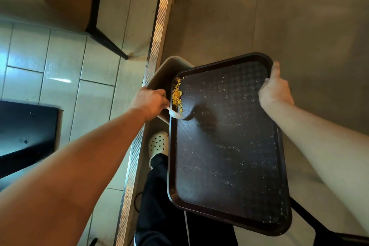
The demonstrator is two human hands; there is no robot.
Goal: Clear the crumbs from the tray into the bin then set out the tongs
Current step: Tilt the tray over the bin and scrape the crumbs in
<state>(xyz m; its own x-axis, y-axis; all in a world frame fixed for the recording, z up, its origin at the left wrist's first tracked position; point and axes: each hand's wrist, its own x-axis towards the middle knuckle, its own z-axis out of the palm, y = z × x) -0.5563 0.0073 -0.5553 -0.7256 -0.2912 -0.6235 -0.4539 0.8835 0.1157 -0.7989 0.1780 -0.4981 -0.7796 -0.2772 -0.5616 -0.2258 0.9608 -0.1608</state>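
A dark brown tray (227,146) is held tilted over a beige bin (159,80) on the floor. My right hand (274,90) grips the tray's far right edge. Yellow crumbs (177,97) lie heaped against the tray's left rim, right above the bin's opening. My left hand (150,102) holds a white plastic spoon (174,113) whose bowl touches the tray just below the crumbs. Fine pale specks are scattered over the tray. No tongs are in view.
A ribbed metal strip (153,56) runs along the floor beside the bin. Pale tiles lie to the left, with a black table leg (107,40) and a dark box (26,132). My foot in a white clog (158,144) stands under the tray.
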